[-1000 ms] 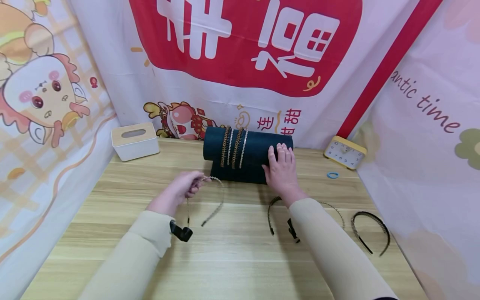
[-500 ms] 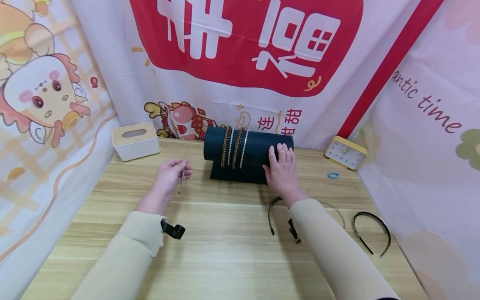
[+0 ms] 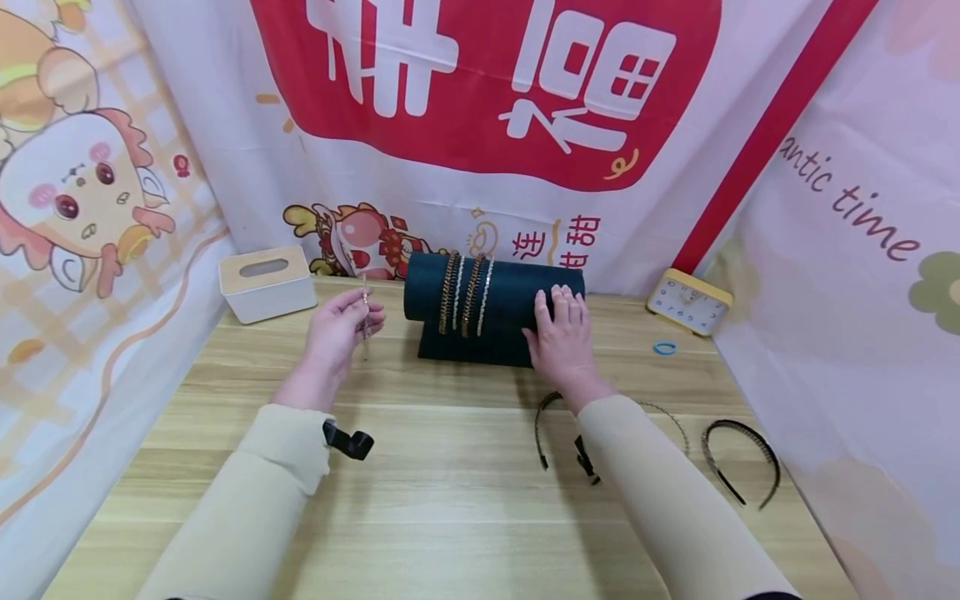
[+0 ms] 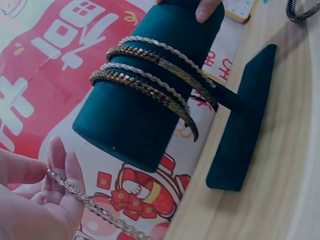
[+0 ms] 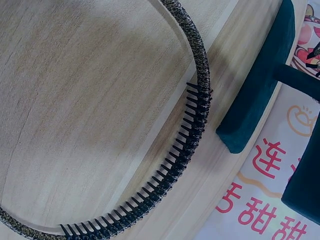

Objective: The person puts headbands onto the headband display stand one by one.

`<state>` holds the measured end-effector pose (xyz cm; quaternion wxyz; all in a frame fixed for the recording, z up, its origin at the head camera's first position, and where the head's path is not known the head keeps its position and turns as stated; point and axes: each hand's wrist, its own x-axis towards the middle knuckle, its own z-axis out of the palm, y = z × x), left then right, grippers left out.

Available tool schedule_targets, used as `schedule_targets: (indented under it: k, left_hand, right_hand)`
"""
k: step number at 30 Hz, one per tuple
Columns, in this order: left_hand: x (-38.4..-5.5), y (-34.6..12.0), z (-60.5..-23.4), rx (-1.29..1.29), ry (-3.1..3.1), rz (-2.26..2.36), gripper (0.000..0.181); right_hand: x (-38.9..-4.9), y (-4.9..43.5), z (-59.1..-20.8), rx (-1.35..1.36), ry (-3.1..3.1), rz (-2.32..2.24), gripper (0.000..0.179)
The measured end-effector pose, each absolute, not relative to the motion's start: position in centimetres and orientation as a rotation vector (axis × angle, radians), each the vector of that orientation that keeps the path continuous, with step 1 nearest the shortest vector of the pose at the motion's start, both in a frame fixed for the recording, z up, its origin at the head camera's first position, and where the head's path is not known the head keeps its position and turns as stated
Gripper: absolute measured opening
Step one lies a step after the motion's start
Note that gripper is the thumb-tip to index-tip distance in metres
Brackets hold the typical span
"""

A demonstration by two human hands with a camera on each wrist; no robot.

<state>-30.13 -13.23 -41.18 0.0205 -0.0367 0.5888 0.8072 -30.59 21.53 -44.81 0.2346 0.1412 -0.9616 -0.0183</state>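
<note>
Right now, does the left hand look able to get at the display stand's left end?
Probably yes: the left hand holds a headband beside that end, and nothing else visible stands between it and the display stand.

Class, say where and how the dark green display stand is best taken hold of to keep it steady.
Probably by the bare right end of its roll, fingers laid along the rounded face from the near side, as the right hand lies now. Four headbands sit over the left half, so gripping there would likely disturb them.
</note>
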Motion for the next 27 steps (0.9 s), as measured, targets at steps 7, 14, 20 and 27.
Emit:
schedule_targets:
  k: [7,14,20,27]
  left_hand:
    - [-31.9,-12.2,-40.0,-0.023,1.850,2.517,0.042]
    - [-33.2,-11.0,-39.1,0.052,1.877,2.483,0.042]
    - [-33.6,-9.7,-38.8,0.126,1.881,2.465,0.043]
    - [-33.8,-7.6,-39.0,0.221,1.876,2.480,0.041]
  right_hand:
    - [-30.7,21.5,-44.8,0.383,-2.651,-0.055,0.063]
    - [-30.7,21.5,-44.8,0.376,-2.674,-0.066,0.064]
    - [-30.7,21.5,-44.9,0.385,-2.661,-0.050,0.064]
    - [-30.7,21.6,-45.0,0.388,-2.648,-0.053,0.064]
